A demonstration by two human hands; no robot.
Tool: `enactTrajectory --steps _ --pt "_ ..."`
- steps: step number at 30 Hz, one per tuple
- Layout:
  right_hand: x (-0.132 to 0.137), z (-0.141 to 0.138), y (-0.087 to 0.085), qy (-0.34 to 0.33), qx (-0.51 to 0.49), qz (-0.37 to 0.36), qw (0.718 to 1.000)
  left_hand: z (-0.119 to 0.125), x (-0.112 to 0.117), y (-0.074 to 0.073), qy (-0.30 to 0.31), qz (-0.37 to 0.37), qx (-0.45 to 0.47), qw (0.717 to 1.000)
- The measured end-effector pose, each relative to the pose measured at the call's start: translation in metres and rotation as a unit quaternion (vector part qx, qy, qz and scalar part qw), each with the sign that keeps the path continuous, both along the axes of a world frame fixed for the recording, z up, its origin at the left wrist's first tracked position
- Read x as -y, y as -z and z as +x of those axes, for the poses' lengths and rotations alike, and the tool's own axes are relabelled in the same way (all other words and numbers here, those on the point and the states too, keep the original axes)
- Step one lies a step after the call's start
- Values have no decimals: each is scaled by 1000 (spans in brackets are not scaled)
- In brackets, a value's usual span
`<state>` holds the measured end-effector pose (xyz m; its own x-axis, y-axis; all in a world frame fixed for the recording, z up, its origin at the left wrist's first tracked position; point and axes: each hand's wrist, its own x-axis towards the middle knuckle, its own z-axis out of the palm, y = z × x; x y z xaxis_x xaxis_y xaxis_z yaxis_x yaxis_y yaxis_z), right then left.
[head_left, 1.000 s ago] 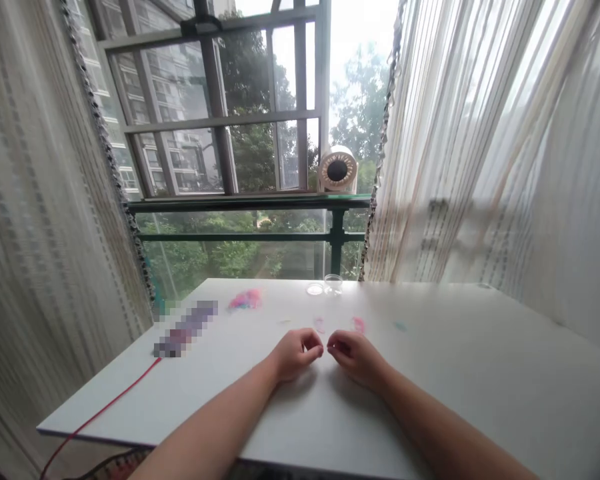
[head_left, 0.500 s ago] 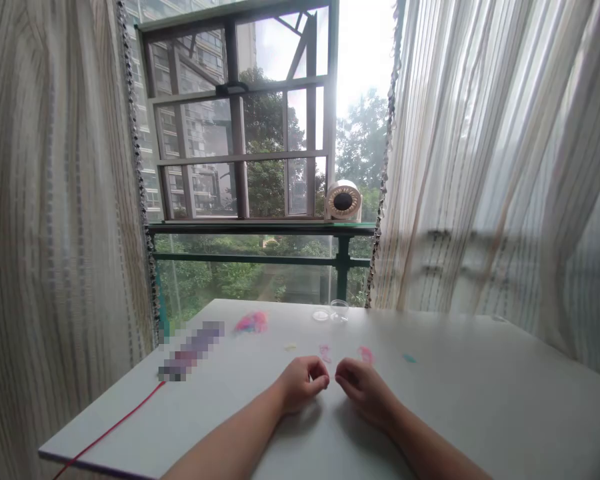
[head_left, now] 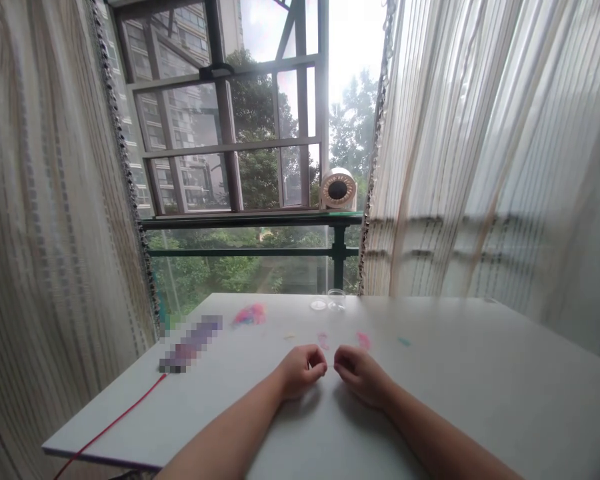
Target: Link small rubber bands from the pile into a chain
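My left hand (head_left: 300, 373) and my right hand (head_left: 364, 377) face each other just above the white table (head_left: 250, 427), fingertips a small gap apart. Each has thumb and fingers pinched together. A faint, thin pale strand seems to span the gap, too small to name. Beyond the hands lie small groups of loose coloured bits: pale yellow (head_left: 290, 336), light pink (head_left: 323, 341), bright pink (head_left: 363, 341) and teal (head_left: 404, 341). A larger multicoloured heap (head_left: 250, 314) sits farther back on the left.
Toward the back edge stand a clear round container (head_left: 337, 301) and, beside it, a flat round lid (head_left: 318, 305). A blurred-out oblong object (head_left: 193, 343) with a red cable (head_left: 120, 420) lies at the left. A round white fan (head_left: 339, 189) rests by the window, between curtains.
The camera view has tilted and shifted slightly, so the whole scene sits a little higher in the picture. Both hands keep nearly the same pinched pose.
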<state>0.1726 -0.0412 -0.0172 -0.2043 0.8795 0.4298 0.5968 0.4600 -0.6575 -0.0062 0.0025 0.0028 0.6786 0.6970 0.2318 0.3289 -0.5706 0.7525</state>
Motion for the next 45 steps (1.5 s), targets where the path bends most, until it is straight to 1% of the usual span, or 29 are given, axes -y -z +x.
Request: enactTrajectory --steps 7,15,20,27,34,45 --pt "2 1 0 -10 -7 -27 1000 1 1 0 3 -2 1 1000" --pt "1 2 1 -2 -9 -34 999 0 -2 4 10 3 -5 1000" --pt "2 2 -3 2 0 -28 1000 -1 -3 4 11 8 -8 1000" --pt "1 5 -1 2 12 -15 1000 0 -3 4 21 1 -6 1000" --pt "3 4 -3 -15 22 -17 999 1 -4 4 31 6 -24 999" --pt "1 9 -6 -24 -19 -18 999 4 -6 2 35 16 -10 999"
